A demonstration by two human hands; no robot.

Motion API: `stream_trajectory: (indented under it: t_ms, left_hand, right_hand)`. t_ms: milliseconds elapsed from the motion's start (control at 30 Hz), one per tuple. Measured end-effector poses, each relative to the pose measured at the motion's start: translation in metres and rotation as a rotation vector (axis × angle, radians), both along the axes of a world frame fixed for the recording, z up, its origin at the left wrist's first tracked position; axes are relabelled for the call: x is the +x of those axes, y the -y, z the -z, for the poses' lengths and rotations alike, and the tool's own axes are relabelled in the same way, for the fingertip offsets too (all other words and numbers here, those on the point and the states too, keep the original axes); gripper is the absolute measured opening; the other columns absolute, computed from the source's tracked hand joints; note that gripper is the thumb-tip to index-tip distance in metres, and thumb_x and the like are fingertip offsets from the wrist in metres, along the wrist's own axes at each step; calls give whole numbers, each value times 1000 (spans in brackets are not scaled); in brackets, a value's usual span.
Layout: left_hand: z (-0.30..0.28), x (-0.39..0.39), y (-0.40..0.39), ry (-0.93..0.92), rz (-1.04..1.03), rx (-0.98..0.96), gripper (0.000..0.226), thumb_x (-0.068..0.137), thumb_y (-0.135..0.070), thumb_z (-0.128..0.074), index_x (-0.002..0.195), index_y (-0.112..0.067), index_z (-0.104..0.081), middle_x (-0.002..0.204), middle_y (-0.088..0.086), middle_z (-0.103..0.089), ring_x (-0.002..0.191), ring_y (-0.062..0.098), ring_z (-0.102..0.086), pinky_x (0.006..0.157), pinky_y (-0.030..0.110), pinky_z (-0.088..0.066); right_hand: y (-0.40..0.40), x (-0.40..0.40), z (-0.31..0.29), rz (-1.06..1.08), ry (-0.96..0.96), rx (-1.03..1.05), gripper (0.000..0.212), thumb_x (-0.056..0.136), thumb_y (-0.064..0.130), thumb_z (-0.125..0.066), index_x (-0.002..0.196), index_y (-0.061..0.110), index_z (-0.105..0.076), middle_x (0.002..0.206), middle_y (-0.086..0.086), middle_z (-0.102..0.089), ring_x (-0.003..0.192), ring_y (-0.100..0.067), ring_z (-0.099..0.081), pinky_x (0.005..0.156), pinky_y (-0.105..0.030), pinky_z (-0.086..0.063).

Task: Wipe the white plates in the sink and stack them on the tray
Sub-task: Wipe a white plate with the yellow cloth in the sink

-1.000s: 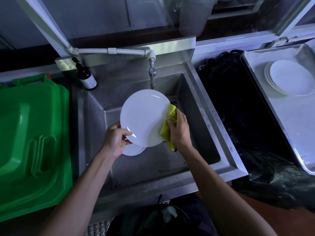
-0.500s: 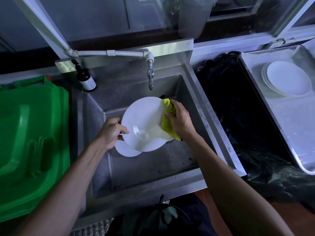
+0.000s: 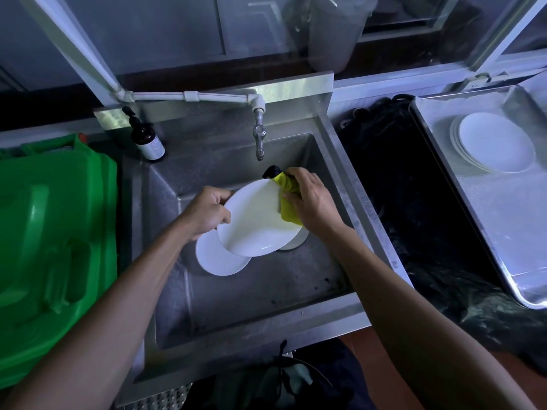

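Note:
Over the steel sink (image 3: pixel 334 161), my left hand (image 3: pixel 207 213) grips the left rim of a white plate (image 3: pixel 254 223) that is tilted nearly flat. My right hand (image 3: pixel 310 202) holds a yellow cloth (image 3: pixel 288 202) bunched against the plate's upper right edge. Beneath it, another white plate (image 3: pixel 219 258) lies on the sink floor, and the edge of one more plate (image 3: pixel 291 244) peeks out at the right. On the steel tray (image 3: pixel 503 232) at the far right sits a stack of white plates (image 3: pixel 494 146).
A tap (image 3: pixel 259 137) hangs over the back of the sink. A dark pump bottle (image 3: pixel 146 140) stands at the sink's back left corner. A green plastic bin (image 3: pixel 50 247) fills the left. Black plastic sheeting (image 3: pixel 414 217) lies between sink and tray.
The held plate has tipped from facing me to nearly flat and dropped lower in the sink. My right hand with the cloth has slid up to the plate's upper right rim.

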State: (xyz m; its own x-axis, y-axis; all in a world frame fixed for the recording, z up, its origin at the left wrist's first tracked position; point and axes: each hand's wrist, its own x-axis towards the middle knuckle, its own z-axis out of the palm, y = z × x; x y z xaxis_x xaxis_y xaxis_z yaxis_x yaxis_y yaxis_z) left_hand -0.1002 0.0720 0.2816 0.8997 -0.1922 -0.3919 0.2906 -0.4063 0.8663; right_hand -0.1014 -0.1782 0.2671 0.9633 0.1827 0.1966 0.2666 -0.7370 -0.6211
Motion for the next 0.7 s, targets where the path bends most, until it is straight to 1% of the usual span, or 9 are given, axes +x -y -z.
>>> stream_trajectory:
  t_ms: [100, 200, 267, 333, 433, 533, 633, 667, 700]
  left_hand:
    - [-2, 3, 9, 28, 74, 42, 46, 50, 0, -51, 91, 13, -68, 74, 4, -57, 69, 16, -48, 66, 29, -35]
    - [0, 9, 18, 39, 114, 63, 48, 49, 1, -50, 92, 11, -69, 79, 6, -61, 73, 17, -54, 68, 33, -40]
    - [2, 11, 24, 49, 111, 92, 42, 55, 7, -50, 85, -6, -77, 78, 4, -66, 74, 16, -59, 69, 33, -45]
    - [1, 13, 32, 99, 107, 118, 53, 64, 11, -49, 78, -29, -80, 75, -8, -71, 71, 7, -62, 65, 29, -47]
    - [-1, 13, 50, 178, 74, 138, 59, 67, -2, -46, 85, -49, -78, 79, -21, -74, 72, -7, -63, 58, 19, -48]
    - [6, 7, 66, 253, -52, 142, 50, 71, -6, -46, 92, -37, -78, 75, -20, -70, 69, -5, -59, 55, 21, -43]
    - [19, -8, 72, 291, -238, 227, 10, 76, -10, -53, 71, -13, -62, 56, -8, -48, 57, 6, -41, 52, 29, -30]
    - [25, -15, 73, 249, -339, 229, 10, 79, -12, -57, 71, -9, -59, 57, -1, -49, 59, 10, -44, 52, 30, -35]
    - [31, -23, 73, 147, -481, 156, 12, 83, -15, -61, 75, -6, -64, 63, 8, -58, 63, 15, -54, 56, 32, -46]
  right_hand:
    - [0, 0, -6, -66, 52, -123, 34, 97, 23, -59, 130, 16, -54, 121, -2, -61, 106, -28, -53, 84, -48, -46]
    - [2, 2, -8, -109, 79, -227, 37, 100, 29, -54, 135, 17, -53, 125, -3, -59, 111, -29, -52, 84, -47, -46]
    - [5, 3, -9, -111, 76, -276, 38, 100, 29, -53, 137, 17, -54, 126, -4, -58, 113, -30, -52, 85, -47, -45]
    - [9, 5, -9, -78, 78, -298, 38, 97, 24, -55, 135, 16, -56, 125, -6, -58, 111, -31, -53, 86, -48, -45]
    - [18, 7, -8, 7, 107, -284, 37, 92, 16, -59, 129, 16, -60, 119, -6, -60, 106, -32, -54, 84, -47, -44]
    - [31, 13, -6, 47, 180, -271, 34, 88, 11, -63, 122, 14, -64, 110, -9, -61, 98, -33, -55, 79, -45, -43]
    - [43, 20, -5, 67, 231, -236, 39, 78, 4, -65, 117, 12, -64, 107, -10, -61, 94, -35, -55, 75, -44, -42]
    - [47, 22, -4, 75, 244, -213, 40, 77, 3, -66, 116, 11, -64, 107, -10, -61, 93, -35, -55, 74, -44, -42]
    - [50, 24, -3, 86, 258, -187, 39, 77, 3, -66, 115, 11, -63, 108, -10, -61, 93, -35, -55, 74, -43, -42]
